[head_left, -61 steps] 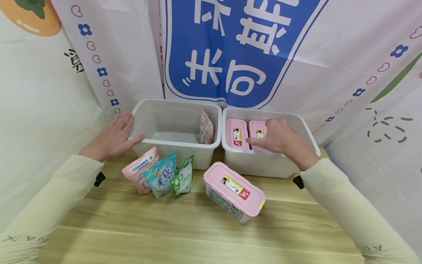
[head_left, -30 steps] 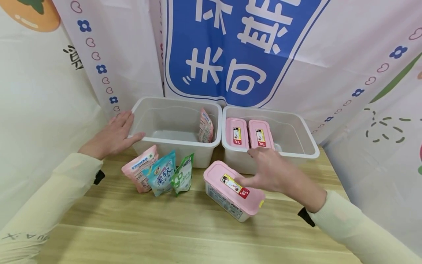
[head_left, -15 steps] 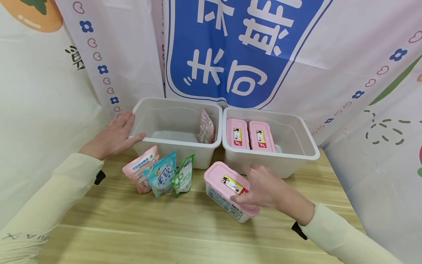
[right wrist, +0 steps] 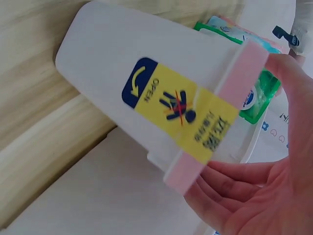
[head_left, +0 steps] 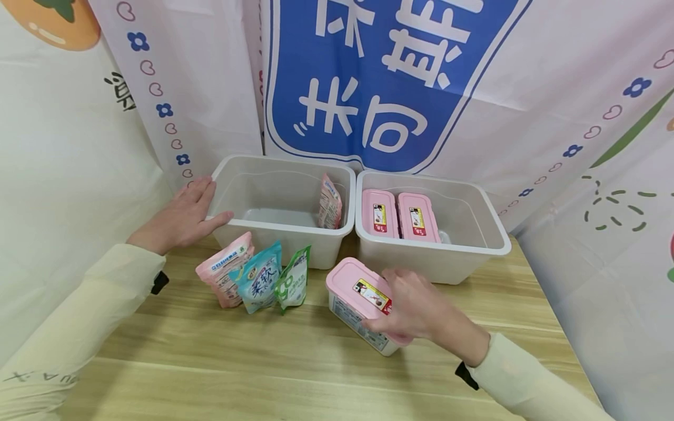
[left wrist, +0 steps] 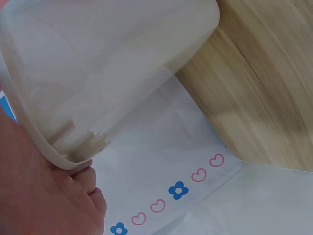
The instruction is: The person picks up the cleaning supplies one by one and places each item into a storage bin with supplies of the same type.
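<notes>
My right hand [head_left: 413, 307] spans a pink-lidded plastic box [head_left: 351, 283] on the table, thumb on one long side, fingers on the other. In the right wrist view the box's white end [right wrist: 107, 44] shows a yellow OPEN label [right wrist: 171, 105] running onto the pink lid. My left hand [head_left: 181, 217] rests on the left rim of the left grey bin [head_left: 279, 227], its thumb over the front rim. In the left wrist view, fingers [left wrist: 85, 181] touch that bin's corner. Below it stand a pink pouch [head_left: 223, 272], a blue pouch [head_left: 259, 280] and a green pouch [head_left: 292, 282].
One pink pouch [head_left: 329, 204] stands at the right end inside the left bin. The right grey bin [head_left: 432, 252] holds two pink-lidded boxes [head_left: 380, 199] side by side at its left. Printed cloth [head_left: 210, 70] hangs behind and beside the wooden table [head_left: 237, 368].
My right hand has come out of the right bin, moved down towards the front and taken hold of the pink-lidded box on the table. The left hand has stayed put.
</notes>
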{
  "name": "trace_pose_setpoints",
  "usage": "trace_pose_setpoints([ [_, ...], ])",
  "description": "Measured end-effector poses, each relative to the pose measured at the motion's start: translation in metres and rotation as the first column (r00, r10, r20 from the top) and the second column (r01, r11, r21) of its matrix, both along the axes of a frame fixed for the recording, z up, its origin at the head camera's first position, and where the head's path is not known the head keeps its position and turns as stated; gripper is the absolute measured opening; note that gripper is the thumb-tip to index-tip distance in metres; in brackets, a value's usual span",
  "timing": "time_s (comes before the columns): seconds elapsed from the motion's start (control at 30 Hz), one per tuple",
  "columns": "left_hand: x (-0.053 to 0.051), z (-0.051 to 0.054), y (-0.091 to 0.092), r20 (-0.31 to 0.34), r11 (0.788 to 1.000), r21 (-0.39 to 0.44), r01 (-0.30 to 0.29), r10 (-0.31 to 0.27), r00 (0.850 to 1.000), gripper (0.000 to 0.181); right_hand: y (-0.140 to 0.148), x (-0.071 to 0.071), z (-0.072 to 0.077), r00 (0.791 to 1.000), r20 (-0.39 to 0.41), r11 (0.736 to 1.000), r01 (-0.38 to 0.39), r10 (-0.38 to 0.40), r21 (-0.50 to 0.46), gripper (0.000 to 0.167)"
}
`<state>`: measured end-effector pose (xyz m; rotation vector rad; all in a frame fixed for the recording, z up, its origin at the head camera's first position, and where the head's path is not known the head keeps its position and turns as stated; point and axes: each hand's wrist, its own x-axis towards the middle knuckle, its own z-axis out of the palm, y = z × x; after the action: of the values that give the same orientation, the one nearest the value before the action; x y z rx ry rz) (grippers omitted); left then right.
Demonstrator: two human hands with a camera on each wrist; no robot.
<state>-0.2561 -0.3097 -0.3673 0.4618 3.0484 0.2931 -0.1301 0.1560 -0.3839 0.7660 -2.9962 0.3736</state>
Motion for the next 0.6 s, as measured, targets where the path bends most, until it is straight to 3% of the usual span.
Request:
trace_pose_setpoints([
  [0.3,-0.001,-0.001,0.001,0.018,1.000,0.005,-0.001,0.001,1.000,0.099,-0.007,0.001,-0.013,0.994,-0.091,0.998,0.055,-0.052,0.030,0.070],
  [0.6,0.001,0.000,0.000,0.008,1.000,0.004,-0.003,0.003,1.000,0.099,-0.008,-0.005,-0.019,0.995,-0.089,0.999,0.038,-0.038,0.003,0.072],
])
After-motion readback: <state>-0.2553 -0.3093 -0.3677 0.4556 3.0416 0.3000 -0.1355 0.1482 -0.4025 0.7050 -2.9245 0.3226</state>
